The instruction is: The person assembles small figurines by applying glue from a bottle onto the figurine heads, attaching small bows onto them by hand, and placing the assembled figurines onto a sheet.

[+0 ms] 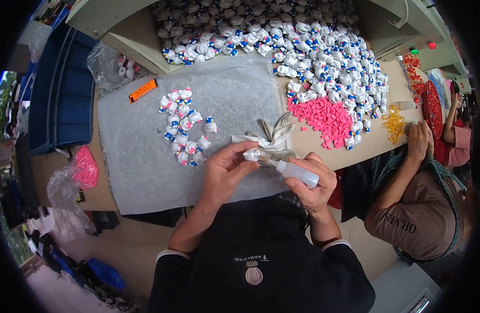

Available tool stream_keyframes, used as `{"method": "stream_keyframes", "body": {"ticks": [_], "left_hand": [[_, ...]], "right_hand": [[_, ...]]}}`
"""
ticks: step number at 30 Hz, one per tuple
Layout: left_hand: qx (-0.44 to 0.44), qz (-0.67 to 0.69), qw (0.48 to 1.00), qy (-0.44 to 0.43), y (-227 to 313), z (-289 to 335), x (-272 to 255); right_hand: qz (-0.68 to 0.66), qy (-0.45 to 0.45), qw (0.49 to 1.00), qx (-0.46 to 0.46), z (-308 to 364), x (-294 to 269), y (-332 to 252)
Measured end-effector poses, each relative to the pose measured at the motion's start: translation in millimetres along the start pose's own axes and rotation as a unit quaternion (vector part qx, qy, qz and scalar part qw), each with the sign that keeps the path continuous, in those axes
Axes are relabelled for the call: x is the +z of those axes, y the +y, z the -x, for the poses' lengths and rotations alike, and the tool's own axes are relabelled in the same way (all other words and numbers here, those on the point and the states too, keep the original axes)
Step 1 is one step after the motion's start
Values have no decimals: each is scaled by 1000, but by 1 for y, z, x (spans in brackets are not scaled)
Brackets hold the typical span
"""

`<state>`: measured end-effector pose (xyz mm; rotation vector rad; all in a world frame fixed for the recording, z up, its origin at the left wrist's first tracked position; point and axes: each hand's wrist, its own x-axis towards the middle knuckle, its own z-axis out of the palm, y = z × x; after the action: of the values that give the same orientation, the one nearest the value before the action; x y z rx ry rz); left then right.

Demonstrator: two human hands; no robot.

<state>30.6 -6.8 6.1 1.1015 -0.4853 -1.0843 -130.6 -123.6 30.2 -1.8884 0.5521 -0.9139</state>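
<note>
A small white figurine (251, 154) is pinched between the thumb and fingers of my left hand (227, 166). My right hand (315, 182) is closed round a translucent squeeze bottle (298, 173), its narrow tip pointing at the figurine. Whether the tip touches it I cannot tell. Behind both hands a crumpled white cloth (276, 134) lies on the grey sheet (141, 172). To the left on that sheet sits a cluster of white figurines (181, 125) with blue and pink parts.
A large heap of similar figurines (313, 57) fills the back, beside a pile of small pink pieces (323, 117). An orange box cutter (143, 90) lies at the sheet's far left, near a blue bin (68, 94). Another person (417, 208) works at the right, near yellow pieces (394, 124).
</note>
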Motion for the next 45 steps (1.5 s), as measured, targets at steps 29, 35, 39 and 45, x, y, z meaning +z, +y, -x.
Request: {"method": "stream_keyframes", "body": {"ticks": [29,35,39,45], "left_hand": [[15,0,1000,12,-5,-4,3],[19,-10,1000,14,-4,-5,2],[38,-39,998,25,-7,-5,1],[30,-67,997,28,-5,-1,3]], "right_hand": [[16,4,999,28,1,-3,1],[16,8,999,36,0,-4,1],[-42,17,995,89,4,-8,4],[-74,58,985,142,-18,8,14]]}}
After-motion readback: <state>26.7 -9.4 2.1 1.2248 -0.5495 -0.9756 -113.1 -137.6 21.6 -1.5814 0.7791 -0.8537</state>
